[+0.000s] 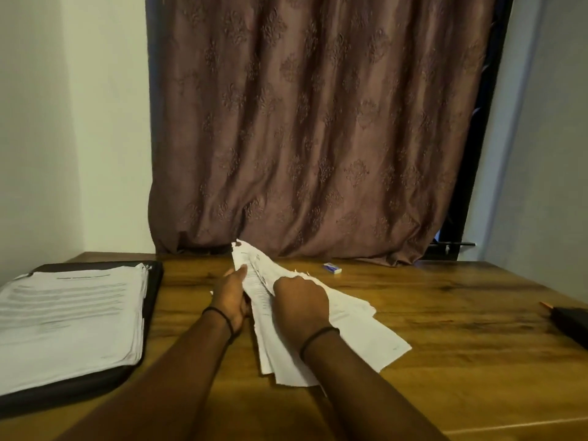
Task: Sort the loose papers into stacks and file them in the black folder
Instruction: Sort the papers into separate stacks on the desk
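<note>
Holding loose papers [350, 326] in left fingers [239, 271], right fingers [294, 280].

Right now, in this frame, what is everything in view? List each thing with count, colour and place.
loose papers: one fanned bundle, white, table centre, in both hands
paper stack: one, white, on the black folder
black folder: one, black, table's left side
eraser: one, white and blue, far side near curtain
dark object: one, black, right table edge, partly cut off
table: one, brown wood
curtain: one, patterned brown, behind table
wristbands: two, black, one per wrist
left hand: one, grips loose papers
right hand: one, grips loose papers
</note>
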`<state>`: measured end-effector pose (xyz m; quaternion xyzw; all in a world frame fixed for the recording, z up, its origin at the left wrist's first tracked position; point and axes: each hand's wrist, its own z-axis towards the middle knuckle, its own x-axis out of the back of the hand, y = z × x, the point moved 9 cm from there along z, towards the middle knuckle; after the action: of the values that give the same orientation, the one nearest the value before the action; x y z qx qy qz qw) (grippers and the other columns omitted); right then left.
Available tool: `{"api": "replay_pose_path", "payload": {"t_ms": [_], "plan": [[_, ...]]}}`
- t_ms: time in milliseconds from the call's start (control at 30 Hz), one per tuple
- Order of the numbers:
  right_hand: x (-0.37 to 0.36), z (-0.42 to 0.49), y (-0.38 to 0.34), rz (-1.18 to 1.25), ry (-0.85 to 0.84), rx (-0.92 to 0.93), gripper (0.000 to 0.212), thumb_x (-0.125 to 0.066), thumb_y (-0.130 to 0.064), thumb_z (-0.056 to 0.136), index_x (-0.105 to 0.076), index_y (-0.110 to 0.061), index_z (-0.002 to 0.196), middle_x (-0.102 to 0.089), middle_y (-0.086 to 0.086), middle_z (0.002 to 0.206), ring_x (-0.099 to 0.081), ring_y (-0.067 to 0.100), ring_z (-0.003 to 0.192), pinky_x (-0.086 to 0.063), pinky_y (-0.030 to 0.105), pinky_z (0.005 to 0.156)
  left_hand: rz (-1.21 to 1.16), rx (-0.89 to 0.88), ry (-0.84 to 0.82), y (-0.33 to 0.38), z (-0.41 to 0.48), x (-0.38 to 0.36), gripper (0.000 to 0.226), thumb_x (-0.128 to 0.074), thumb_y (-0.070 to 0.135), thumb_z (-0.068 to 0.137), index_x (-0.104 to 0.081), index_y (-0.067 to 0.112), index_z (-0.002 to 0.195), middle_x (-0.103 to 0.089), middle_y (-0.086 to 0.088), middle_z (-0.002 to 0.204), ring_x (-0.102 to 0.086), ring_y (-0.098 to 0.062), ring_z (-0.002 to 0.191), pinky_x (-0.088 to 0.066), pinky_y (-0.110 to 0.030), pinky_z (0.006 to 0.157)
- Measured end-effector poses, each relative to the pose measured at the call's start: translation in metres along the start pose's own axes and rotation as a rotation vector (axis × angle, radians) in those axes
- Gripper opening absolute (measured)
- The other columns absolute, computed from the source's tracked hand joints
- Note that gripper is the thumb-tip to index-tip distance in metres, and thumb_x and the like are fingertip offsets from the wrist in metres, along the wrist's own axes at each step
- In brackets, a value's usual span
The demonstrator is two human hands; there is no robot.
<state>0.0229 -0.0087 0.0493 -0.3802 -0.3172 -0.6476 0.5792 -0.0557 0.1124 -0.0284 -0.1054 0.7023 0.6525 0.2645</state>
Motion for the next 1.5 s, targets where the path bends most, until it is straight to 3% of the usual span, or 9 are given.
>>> {"api": "replay_pose_path", "payload": {"t_ms": [233,433,533,667,867,1067,1233,1367,1500], "plan": [[-0.025,-0.007,-0.004,0.06,0.008,-0.02,0.023,-0.047,-0.033,0.1,-0.067,-0.021,0.099,-0.07,0.001,0.093,-0.057,0.015,0.073,-0.05,0.027,0.07,0.032,0.088,-0.004,-0.003,0.012,0.023,0.03,-0.056,0.03,0.097,-0.068,0.006,0.11,-0.073,-0.015,0.107,-0.069,-0.033,0.098,-0.056,-0.044,0.08],[-0.032,-0.007,-0.002,0.109,0.002,-0.039,0.037,-0.044,-0.055,0.096,-0.065,-0.024,0.09,-0.067,-0.004,0.083,-0.059,0.012,0.071,-0.044,0.025,0.063,0.03,0.106,-0.02,-0.006,0.02,0.024,0.023,-0.053,0.02,0.098,-0.068,0.006,0.109,-0.073,-0.016,0.106,-0.069,-0.034,0.097,-0.053,-0.05,0.092],[-0.034,-0.008,0.004,0.149,-0.026,-0.097,0.045,-0.041,-0.063,0.095,-0.064,-0.025,0.088,-0.062,-0.008,0.078,-0.057,0.01,0.07,-0.047,0.026,0.068,0.01,0.109,-0.031,-0.006,0.019,0.025,0.022,-0.05,0.014,0.099,-0.067,0.005,0.109,-0.073,-0.015,0.106,-0.071,-0.033,0.093,-0.056,-0.046,0.084],[-0.033,-0.011,0.009,0.175,-0.006,-0.14,0.045,-0.041,-0.066,0.093,-0.062,-0.027,0.096,-0.067,-0.008,0.089,-0.059,0.009,0.077,-0.05,0.026,0.072,0.012,0.089,-0.136,-0.003,0.011,0.015,0.027,-0.053,0.0,0.094,-0.063,0.002,0.118,-0.07,-0.018,0.113,-0.069,-0.036,0.101,-0.055,-0.049,0.088],[-0.035,-0.015,0.018,0.311,-0.001,-0.243,0.048,-0.049,-0.065,0.091,-0.058,-0.027,0.118,-0.067,-0.008,0.122,-0.066,0.014,0.101,-0.048,0.026,0.078,0.083,0.079,-0.233,-0.003,-0.005,0.001,0.047,-0.064,-0.013,0.081,-0.059,0.005,0.124,-0.07,-0.014,0.115,-0.069,-0.033,0.101,-0.056,-0.047,0.086],[-0.041,-0.014,0.028,0.335,0.009,-0.294,0.039,-0.049,-0.054,0.095,-0.061,-0.024,0.118,-0.068,-0.006,0.119,-0.066,0.014,0.1,-0.05,0.027,0.085,0.12,0.062,-0.261,0.0,-0.012,-0.003,0.044,-0.061,-0.015,0.083,-0.06,0.006,0.121,-0.07,-0.016,0.116,-0.067,-0.036,0.104,-0.055,-0.048,0.088],[-0.035,-0.015,0.042,0.382,0.147,-0.379,0.028,-0.039,-0.044,0.1,-0.058,-0.023,0.096,-0.07,-0.004,0.103,-0.065,0.014,0.085,-0.055,0.03,0.083,0.117,0.058,-0.253,0.002,-0.013,-0.002,0.04,-0.06,-0.012,0.086,-0.061,0.007,0.121,-0.07,-0.015,0.116,-0.067,-0.036,0.105,-0.053,-0.052,0.091],[-0.029,-0.018,0.045,0.465,0.181,-0.392,0.026,-0.04,-0.041,0.102,-0.055,-0.024,0.088,-0.071,-0.004,0.099,-0.065,0.013,0.082,-0.056,0.028,0.08,0.092,0.077,-0.244,0.001,-0.015,-0.003,0.031,-0.059,0.0,0.092,-0.062,0.009,0.122,-0.07,-0.013,0.116,-0.068,-0.032,0.105,-0.055,-0.047,0.087],[-0.047,-0.012,0.038,0.74,0.09,-0.363,0.034,-0.038,-0.036,0.102,-0.068,-0.022,0.108,-0.07,-0.006,0.114,-0.066,0.013,0.099,-0.053,0.032,0.095,0.132,0.115,-0.35,-0.004,-0.031,-0.028,0.027,-0.062,0.024,0.094,-0.064,0.016,0.12,-0.071,-0.011,0.115,-0.068,-0.031,0.106,-0.052,-0.048,0.095]]}}
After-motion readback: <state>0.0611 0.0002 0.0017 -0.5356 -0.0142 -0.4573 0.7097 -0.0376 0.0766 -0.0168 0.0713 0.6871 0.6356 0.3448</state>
